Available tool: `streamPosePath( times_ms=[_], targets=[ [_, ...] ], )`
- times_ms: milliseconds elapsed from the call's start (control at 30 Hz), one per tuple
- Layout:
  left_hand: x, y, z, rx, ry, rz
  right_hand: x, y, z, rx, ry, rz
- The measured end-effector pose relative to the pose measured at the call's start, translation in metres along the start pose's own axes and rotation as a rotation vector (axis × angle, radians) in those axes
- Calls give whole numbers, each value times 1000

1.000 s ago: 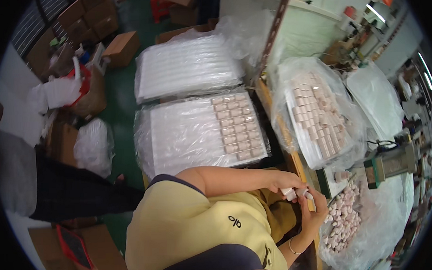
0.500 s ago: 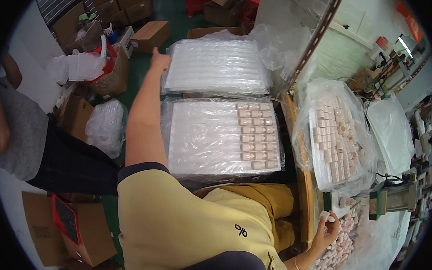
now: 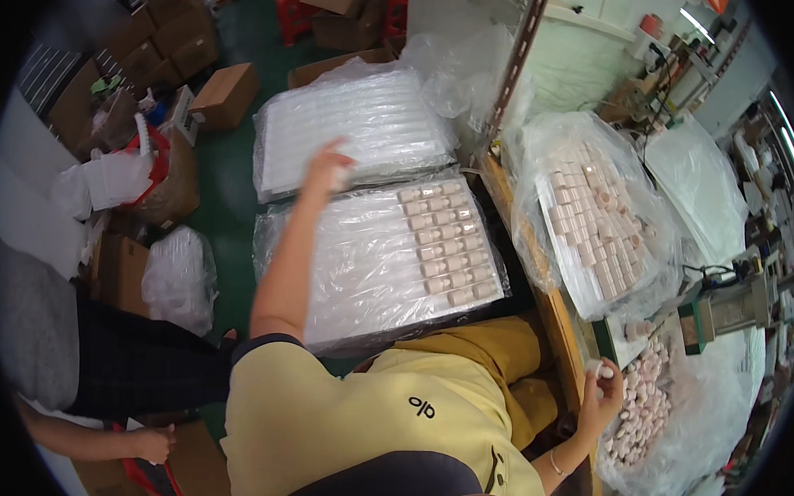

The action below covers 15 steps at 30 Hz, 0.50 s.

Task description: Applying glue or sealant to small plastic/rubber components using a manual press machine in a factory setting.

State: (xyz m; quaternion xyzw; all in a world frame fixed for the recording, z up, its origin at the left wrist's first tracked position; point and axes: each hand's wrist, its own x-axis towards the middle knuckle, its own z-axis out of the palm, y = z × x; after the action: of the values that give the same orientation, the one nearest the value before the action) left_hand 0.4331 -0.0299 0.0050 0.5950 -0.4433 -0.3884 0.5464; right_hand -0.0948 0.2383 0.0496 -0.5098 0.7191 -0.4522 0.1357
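Note:
My left hand (image 3: 328, 165) is raised over the gap between two stacks of trays in clear plastic. It is smeared by motion, and a small whitish spot shows by its fingers, too blurred to name. Below it, the nearer tray (image 3: 362, 258) carries rows of short beige cylinders (image 3: 446, 246) along its right side. My right hand (image 3: 601, 399), over the workbench edge, pinches a small white rounded cap (image 3: 604, 371). Beside that hand lies a heap of small pale pink and white pieces (image 3: 643, 406) on plastic sheeting.
Another plastic-wrapped tray (image 3: 584, 280) of beige cylinders lies on the workbench, near a metal and green bench device (image 3: 727, 309). The farther tray stack (image 3: 347, 117) stands beyond. At left, another person's hand (image 3: 156, 443) is above cardboard boxes. A carton (image 3: 224, 96) sits on the green floor.
My left hand has come back from the far stack's left edge, nearer and to the right. My right hand keeps its pinch on the cap. The other person's hand has come down over the boxes.

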Motion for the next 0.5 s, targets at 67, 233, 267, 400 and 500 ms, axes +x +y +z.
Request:
streamPosePath(
  times_ms=[67,233,267,400,500],
  targets=[
    [-39,16,68,-221,-295,-97,-5,16,-10,63,17,13],
    [-173,41,179,-225,-1136,-120,6,43,-7,191,39,-23],
    [-191,38,186,-25,-1276,-234,12,57,-2,190,21,12],
    [-246,10,200,60,-1449,-7,25,70,15,203,-18,-16],
    [-258,21,199,84,-1518,-182,18,44,17,179,-21,-85]
  ],
)
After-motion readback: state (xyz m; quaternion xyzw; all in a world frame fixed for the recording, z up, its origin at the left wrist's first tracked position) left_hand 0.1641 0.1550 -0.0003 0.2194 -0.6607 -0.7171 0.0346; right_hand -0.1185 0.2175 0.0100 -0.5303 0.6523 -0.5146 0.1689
